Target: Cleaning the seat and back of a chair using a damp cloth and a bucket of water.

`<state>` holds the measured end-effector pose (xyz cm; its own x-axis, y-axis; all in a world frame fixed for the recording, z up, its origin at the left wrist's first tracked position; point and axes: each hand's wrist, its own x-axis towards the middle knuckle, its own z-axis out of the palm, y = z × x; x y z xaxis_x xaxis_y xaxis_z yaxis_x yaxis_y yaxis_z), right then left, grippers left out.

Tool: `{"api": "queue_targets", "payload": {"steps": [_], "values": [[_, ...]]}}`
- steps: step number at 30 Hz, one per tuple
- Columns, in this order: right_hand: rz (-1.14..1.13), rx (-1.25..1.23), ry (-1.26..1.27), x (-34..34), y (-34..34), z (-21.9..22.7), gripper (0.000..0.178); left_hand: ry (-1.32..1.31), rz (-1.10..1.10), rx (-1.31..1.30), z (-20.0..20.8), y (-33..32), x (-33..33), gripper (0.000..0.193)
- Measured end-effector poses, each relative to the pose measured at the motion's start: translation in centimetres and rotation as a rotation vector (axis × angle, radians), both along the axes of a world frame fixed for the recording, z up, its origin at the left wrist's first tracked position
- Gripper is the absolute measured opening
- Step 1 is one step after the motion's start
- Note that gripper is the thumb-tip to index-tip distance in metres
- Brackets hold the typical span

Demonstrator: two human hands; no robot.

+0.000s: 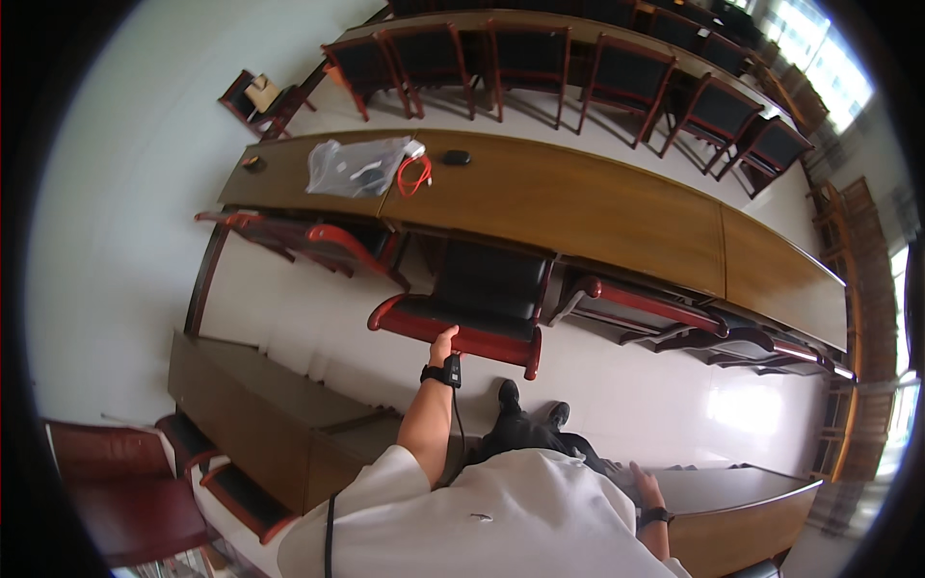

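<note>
My left hand point(443, 345) reaches forward to a chair point(491, 289) with a black seat and a dark red wooden frame. It is closed on the top rail of the chair's back, thumb uppermost; the other fingers are mostly hidden. The chair stands partly pulled out from the long brown table, its back towards me. Low at my right side, my right hand point(649, 489) hangs beside a grey-topped desk point(742, 489). Its visible fingers are loosely stretched, and I see nothing held in it. Both wrists wear black bands, the left one with a small device and cable.
On the long table point(578, 207) lie a clear plastic bag point(352, 166), a coiled red cable point(414, 176) and a small black object point(457, 157). More chairs point(655, 313) line its near side. Another desk point(260, 405) stands behind me on the left, near a dark red chair point(125, 486).
</note>
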<state>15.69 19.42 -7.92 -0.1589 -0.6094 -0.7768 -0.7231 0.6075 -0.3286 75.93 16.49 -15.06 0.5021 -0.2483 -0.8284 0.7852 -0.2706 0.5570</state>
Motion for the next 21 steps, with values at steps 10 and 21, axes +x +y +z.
{"api": "queue_targets", "payload": {"steps": [10,21], "values": [[0.252,-0.216,-0.470,17.7,-12.6,0.5,0.080,0.152,0.037,0.001,0.2,5.0,-3.0,0.043],[0.266,-0.046,0.020,36.9,-8.0,3.6,0.109,-0.870,-0.492,0.923,4.8,8.7,9.2,0.103]]}}
